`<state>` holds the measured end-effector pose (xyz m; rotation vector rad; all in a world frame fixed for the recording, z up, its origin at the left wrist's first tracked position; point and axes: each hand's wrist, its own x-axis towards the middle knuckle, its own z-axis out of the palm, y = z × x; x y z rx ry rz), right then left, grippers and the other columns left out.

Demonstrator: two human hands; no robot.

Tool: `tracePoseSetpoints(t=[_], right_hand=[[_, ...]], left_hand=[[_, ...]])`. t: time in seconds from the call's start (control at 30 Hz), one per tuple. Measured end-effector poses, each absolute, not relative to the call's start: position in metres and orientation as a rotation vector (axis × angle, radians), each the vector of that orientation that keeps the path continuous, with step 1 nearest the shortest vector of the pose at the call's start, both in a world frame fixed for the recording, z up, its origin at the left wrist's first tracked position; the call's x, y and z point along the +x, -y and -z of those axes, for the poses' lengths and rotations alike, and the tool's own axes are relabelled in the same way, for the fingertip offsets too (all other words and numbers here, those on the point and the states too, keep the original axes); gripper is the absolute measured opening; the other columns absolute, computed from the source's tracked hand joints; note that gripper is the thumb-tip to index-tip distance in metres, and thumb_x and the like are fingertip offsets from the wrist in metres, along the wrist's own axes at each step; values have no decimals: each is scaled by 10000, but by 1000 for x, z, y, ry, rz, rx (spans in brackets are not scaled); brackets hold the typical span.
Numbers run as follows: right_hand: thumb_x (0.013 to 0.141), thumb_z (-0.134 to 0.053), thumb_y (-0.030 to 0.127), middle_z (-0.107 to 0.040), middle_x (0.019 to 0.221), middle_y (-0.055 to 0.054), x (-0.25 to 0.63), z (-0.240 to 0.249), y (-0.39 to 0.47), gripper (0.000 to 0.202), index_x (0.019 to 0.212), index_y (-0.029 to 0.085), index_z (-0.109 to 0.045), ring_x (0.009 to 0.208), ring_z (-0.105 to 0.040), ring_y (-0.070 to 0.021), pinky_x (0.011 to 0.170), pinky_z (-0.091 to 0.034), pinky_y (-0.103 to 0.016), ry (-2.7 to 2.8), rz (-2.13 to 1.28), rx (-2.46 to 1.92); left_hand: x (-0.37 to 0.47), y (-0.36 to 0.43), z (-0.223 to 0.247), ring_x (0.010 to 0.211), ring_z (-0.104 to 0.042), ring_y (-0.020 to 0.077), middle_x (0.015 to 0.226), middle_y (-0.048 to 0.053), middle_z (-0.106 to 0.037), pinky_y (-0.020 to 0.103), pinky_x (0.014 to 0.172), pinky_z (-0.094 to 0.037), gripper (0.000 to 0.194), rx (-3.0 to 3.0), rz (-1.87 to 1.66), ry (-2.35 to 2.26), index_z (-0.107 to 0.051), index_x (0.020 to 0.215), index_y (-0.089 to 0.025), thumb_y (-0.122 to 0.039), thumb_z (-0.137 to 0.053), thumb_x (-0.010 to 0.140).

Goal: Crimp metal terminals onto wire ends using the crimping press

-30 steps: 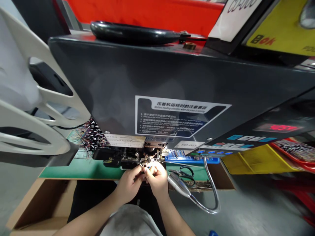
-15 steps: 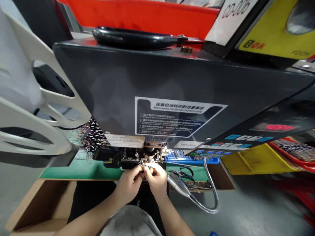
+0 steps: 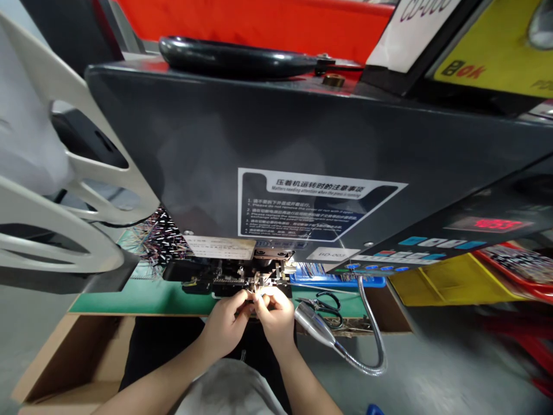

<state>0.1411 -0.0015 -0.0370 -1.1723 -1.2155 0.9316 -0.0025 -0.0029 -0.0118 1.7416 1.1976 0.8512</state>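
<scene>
My left hand (image 3: 228, 324) and my right hand (image 3: 276, 318) meet fingertip to fingertip in front of the lit tooling (image 3: 261, 279) of a crimping press (image 3: 190, 144). Thumb and forefinger are pinched on each hand. A thin wire (image 3: 254, 292) shows between the fingertips, with its end towards the press tooling; most of it is hidden by my fingers. Both hands hover at the front edge of the green work surface (image 3: 151, 297).
A bendable metal lamp (image 3: 315, 325) stands close to my right hand. Black-handled scissors (image 3: 326, 305) and a blue tray (image 3: 337, 280) of wires lie to the right. Bundled wires (image 3: 159, 239) sit at left, behind a pale reel (image 3: 64, 225). An open cardboard box (image 3: 78, 357) is below.
The camera view has shifted slightly. My hands stay almost in place, pinched at the tooling. The last digits of the red display on the press look different.
</scene>
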Motion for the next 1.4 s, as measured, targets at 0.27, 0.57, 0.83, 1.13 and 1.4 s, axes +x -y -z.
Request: tracePoseSetpoints(t=[0.27, 0.57, 0.83, 1.13, 1.4], right_hand=[[863, -623, 263, -381, 515, 86, 137, 33, 3, 125, 766, 187, -601, 397, -390, -88, 397, -393, -208, 1184, -904, -1173], [832, -649, 196, -462, 531, 60, 141, 35, 3, 97, 901, 166, -710, 448, -424, -106, 468, -424, -241, 1283, -805, -1180], [860, -634, 228, -440, 520, 61, 141, 34, -1, 104, 893, 164, -709, 446, -403, -107, 463, -413, -248, 1306, -803, -1181], [858, -624, 242, -390, 527, 83, 139, 37, 2, 67, 881, 181, -637, 431, -385, -104, 435, -382, -227, 1268, -836, -1189], [838, -616, 200, -408, 526, 72, 140, 34, 1, 59, 862, 174, -663, 437, -385, -102, 438, -387, -227, 1270, -854, -1206]], left_hand=[[-2, 2, 9, 813, -700, 167, 920, 29, -730, 224, 730, -531, 136, 1669, -855, -1139, -603, 995, -195, -183, -478, 942], [-3, 5, 10, 855, -689, 191, 933, 38, -729, 246, 741, -488, 187, 1796, -873, -1191, -629, 958, -220, -144, -460, 926], [-2, 4, 8, 859, -705, 197, 957, 34, -740, 251, 725, -491, 230, 1842, -874, -1227, -630, 1003, -233, -118, -448, 921], [-3, 5, 10, 886, -708, 192, 984, 22, -742, 246, 755, -493, 200, 1857, -863, -1236, -622, 1010, -243, -155, -453, 948], [-2, 4, 10, 854, -705, 196, 932, 30, -740, 249, 740, -494, 188, 1883, -845, -1226, -623, 970, -231, -147, -458, 937]])
